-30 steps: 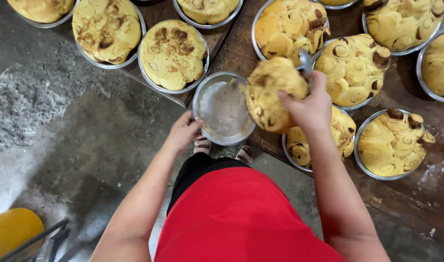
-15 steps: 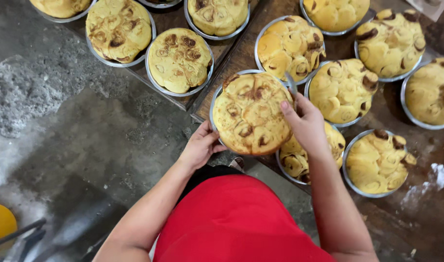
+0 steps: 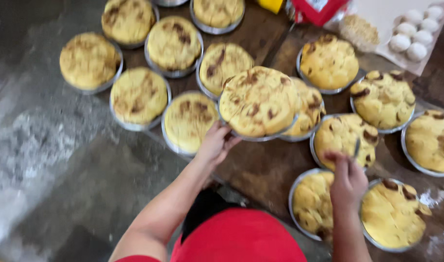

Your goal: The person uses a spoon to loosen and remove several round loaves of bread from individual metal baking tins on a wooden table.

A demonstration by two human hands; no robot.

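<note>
My left hand (image 3: 214, 143) grips the near rim of a round metal pan (image 3: 251, 137) that holds a golden bread with brown patches (image 3: 258, 99). The pan is lifted over the other loaves. My right hand (image 3: 348, 180) is closed around a thin metal blade (image 3: 357, 146), whose tip points at a baked bread (image 3: 345, 138) in its own pan. Two more filled pans (image 3: 311, 201) (image 3: 394, 213) lie either side of my right wrist. The view is blurred by motion.
Several more round breads in metal pans cover dark wooden boards (image 3: 265, 170) across the top. A tray of white dough balls (image 3: 411, 34) and a red bag (image 3: 319, 9) sit at the top right. Grey floor dusted with flour (image 3: 32, 145) lies left.
My right hand set the loose bread into the empty pan and let go. My left hand has carried the filled pan forward; my right hand dropped back to the near pans.
</note>
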